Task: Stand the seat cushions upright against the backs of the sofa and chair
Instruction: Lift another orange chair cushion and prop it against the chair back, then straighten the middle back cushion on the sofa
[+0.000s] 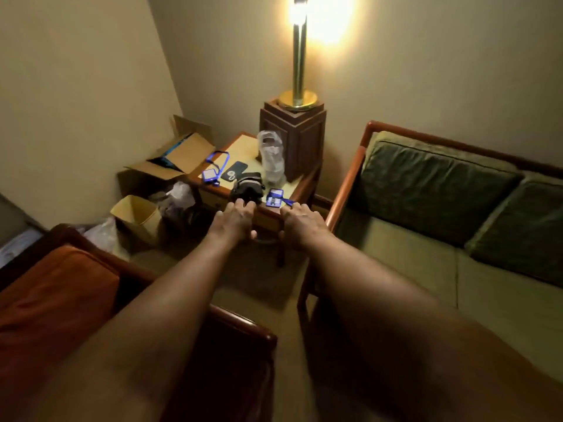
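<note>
The sofa (347, 190) with a wooden frame stands on the right. Two dark green cushions (432, 190) lean upright against its back, above the bare pale green seat base (411, 257). At the lower left is the chair (243, 324), with an orange cushion (51, 303) on it. Both my arms reach forward over the gap between them. My left hand (236, 219) and my right hand (300, 222) rest palm down at the front edge of the side table (240, 147), fingers spread, holding nothing.
The side table carries a tall lit brass lamp (300, 71) on a wooden block, a plastic bag (271, 156), a phone, a black pouch (246, 187) and blue lanyard badges. Cardboard boxes (170, 159) and bags crowd the floor corner at the left.
</note>
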### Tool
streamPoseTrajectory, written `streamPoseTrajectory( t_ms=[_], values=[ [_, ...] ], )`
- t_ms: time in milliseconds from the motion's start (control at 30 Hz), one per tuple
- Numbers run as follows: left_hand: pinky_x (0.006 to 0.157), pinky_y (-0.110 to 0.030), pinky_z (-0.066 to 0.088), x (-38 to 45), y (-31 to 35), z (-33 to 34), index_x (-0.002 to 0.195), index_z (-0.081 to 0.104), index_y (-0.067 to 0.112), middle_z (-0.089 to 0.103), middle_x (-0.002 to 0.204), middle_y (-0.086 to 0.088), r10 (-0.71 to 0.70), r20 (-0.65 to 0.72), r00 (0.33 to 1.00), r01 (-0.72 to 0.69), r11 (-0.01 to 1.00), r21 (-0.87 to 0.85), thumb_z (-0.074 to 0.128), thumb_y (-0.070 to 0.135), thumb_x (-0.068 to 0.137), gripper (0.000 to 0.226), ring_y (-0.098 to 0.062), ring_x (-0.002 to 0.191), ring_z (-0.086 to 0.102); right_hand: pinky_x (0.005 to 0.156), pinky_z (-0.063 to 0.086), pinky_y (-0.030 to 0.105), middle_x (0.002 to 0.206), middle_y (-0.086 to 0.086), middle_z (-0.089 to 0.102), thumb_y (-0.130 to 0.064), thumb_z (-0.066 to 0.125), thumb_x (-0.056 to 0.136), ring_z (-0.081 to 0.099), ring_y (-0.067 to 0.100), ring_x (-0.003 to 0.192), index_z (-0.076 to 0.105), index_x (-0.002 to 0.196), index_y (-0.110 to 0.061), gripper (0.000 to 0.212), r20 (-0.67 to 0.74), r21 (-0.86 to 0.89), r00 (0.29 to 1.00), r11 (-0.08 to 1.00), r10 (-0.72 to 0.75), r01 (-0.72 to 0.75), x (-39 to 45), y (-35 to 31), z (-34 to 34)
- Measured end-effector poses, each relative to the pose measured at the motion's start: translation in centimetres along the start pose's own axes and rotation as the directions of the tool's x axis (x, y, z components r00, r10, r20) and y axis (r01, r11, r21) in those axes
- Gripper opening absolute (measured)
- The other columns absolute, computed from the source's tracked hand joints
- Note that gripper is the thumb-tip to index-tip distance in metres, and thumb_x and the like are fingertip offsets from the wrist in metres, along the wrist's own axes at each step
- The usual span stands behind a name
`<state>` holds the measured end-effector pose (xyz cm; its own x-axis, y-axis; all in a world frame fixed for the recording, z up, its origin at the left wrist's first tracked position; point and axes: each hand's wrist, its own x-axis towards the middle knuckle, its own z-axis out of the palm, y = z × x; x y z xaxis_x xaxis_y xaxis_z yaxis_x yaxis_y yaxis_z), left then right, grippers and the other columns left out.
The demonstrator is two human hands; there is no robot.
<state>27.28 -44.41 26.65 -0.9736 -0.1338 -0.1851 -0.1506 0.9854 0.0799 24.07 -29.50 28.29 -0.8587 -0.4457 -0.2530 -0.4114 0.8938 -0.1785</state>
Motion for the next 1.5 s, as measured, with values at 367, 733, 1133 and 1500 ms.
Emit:
streamPoseTrajectory(
  t_ms=[367, 733, 1133, 1500],
  values=[
    [0.094, -0.046, 0.046, -0.3, 40.6, -2.6, 0.134, 0.043, 0.014, 0.049, 0.133, -0.012, 0.605, -0.103, 0.789, -0.601, 0.796, 0.072, 0.065, 0.033, 0.085, 0.056, -0.033, 0.125, 0.048, 0.102, 0.039, 0.043, 0.137, 0.012, 0.046, -0.02, 0.053, 0.094, 0.041, 0.03, 0.132, 0.046, 0.134, -0.016, 0.041, -0.188, 0.127, 0.854, 0.874, 0.485, -0.469, -19.6, 33.4, -6.8],
    [0.1, -0.044, 0.045, -4.7, 71.2, -5.9, 0.139, 0.042, 0.014, 0.047, 0.138, -0.014, 0.856, -0.152, 0.495, -0.855, 0.511, 0.092, 0.065, 0.035, 0.085, 0.063, -0.034, 0.128, 0.047, 0.107, 0.038, 0.045, 0.147, 0.011, 0.042, -0.029, 0.05, 0.098, 0.039, 0.029, 0.137, 0.042, 0.145, -0.017, 0.049, -0.27, 0.198, 0.597, 0.651, 0.755, -0.733, -38.3, 55.3, -12.8],
    [0.094, -0.044, 0.047, 8.2, 86.2, -3.3, 0.135, 0.045, 0.018, 0.048, 0.134, -0.01, 0.832, -0.102, 0.545, -0.831, 0.552, 0.07, 0.067, 0.033, 0.085, 0.056, -0.031, 0.124, 0.049, 0.11, 0.033, 0.044, 0.154, 0.014, 0.033, -0.029, 0.056, 0.097, 0.034, 0.03, 0.141, 0.031, 0.151, -0.018, 0.061, -0.218, 0.169, 0.636, 0.67, 0.74, -0.722, -32.5, 73.5, -14.3],
    [0.099, -0.049, 0.042, 20.6, 93.9, -1.1, 0.139, 0.039, 0.016, 0.044, 0.133, -0.012, 0.691, 0.06, 0.72, -0.693, 0.715, 0.086, 0.07, 0.028, 0.084, 0.064, -0.034, 0.127, 0.044, 0.105, 0.037, 0.046, 0.144, 0.015, 0.044, -0.016, 0.046, 0.099, 0.041, 0.032, 0.133, 0.043, 0.14, -0.011, 0.041, -0.141, 0.154, 0.707, 0.721, 0.693, -0.675, -24.8, 87.9, -15.2]
  ],
)
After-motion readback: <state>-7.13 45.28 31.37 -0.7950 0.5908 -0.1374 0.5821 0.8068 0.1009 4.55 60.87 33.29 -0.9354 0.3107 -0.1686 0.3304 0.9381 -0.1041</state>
